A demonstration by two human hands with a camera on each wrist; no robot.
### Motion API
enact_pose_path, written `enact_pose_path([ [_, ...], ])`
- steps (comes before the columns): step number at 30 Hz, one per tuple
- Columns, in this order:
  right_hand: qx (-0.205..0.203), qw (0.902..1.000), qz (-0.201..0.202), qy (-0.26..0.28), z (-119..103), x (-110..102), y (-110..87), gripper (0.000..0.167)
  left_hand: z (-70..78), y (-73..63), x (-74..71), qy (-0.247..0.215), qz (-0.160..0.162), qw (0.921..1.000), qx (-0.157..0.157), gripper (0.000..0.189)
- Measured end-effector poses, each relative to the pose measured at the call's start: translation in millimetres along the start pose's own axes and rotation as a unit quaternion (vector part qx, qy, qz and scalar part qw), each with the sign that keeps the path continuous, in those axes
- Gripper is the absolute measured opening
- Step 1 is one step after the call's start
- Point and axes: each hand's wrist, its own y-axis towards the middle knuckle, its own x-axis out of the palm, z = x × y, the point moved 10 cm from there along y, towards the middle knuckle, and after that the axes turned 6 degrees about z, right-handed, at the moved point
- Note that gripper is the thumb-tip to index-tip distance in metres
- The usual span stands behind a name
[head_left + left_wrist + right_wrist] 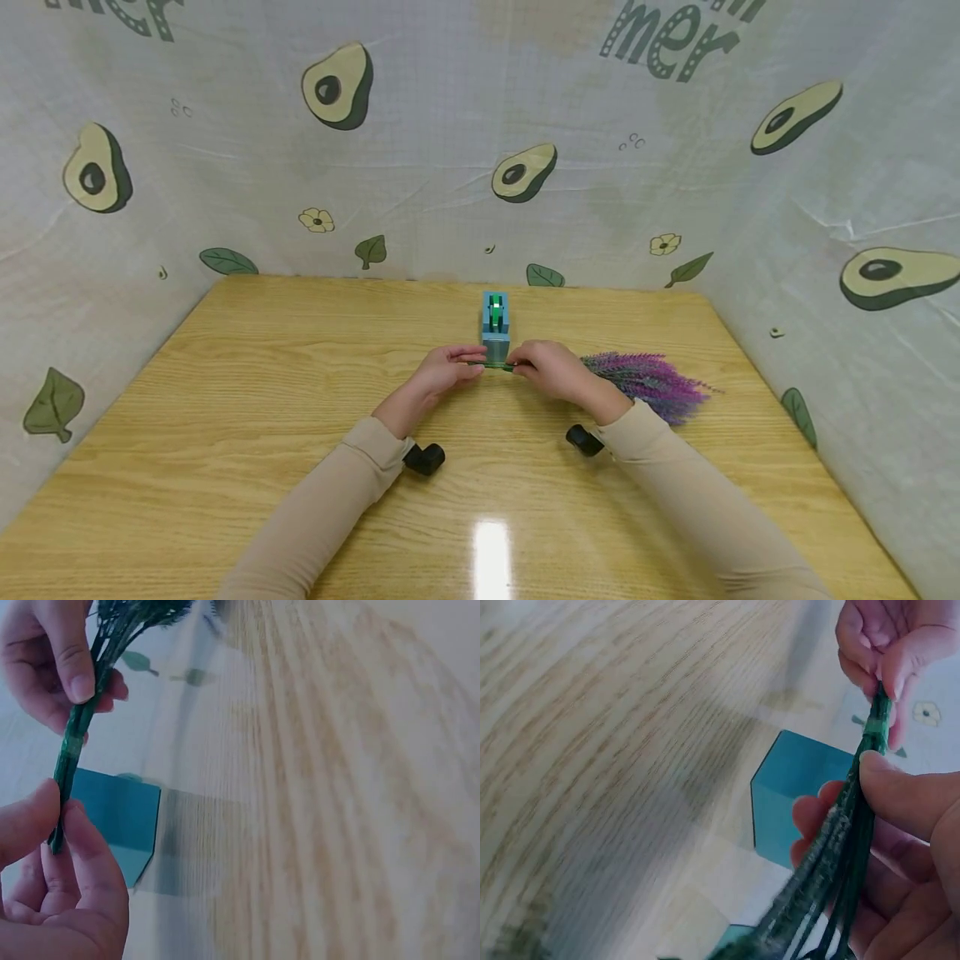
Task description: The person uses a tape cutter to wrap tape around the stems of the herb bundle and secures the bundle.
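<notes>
A bunch of purple artificial lavender (648,383) lies sideways, its flower heads pointing right. Its green stems (75,742) are gathered into a tight bundle, with a shiny lighter band of tape (874,726) around them between the two hands. My left hand (438,375) pinches the cut end of the stems between thumb and fingers. Farther up the bundle, my right hand (551,367) grips the stems, thumb on top, where they start to fan out. Right behind the stems stands a blue tape dispenser (495,346) bearing a green roll (496,312).
The wooden table (337,325) is walled by a pale cloth (420,167) printed with avocados at the back and sides. Black wrist cameras, left (425,459) and right (584,440), hang below the sleeves. A bright reflection shows near the front.
</notes>
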Motion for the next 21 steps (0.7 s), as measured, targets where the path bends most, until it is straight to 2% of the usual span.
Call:
enact_pose_path([
  [8,-0.026,0.9993,0.009,0.025,0.6,-1.6,3.4,0.016,-1.6,1.6,-1.3,0.009,0.016,0.9997,-0.019,0.024],
  [11,-0.032,0.9987,0.023,0.034,1.1,-4.3,4.7,0.015,-3.1,1.7,-2.1,0.01,0.022,0.9992,-0.033,0.028],
  [15,-0.037,0.9985,0.028,0.028,0.8,-5.7,5.4,0.015,-3.9,2.6,-4.4,0.038,0.023,0.9982,-0.039,0.032],
  [19,-0.041,0.9989,0.017,0.01,-0.7,-3.2,5.7,0.017,-0.3,4.6,-4.4,0.077,0.005,0.9967,-0.024,0.029],
  [21,-0.042,0.9991,0.011,0.005,-1.5,-1.6,5.5,0.017,6.0,1.2,-2.9,0.092,-0.004,0.9956,-0.015,0.029],
])
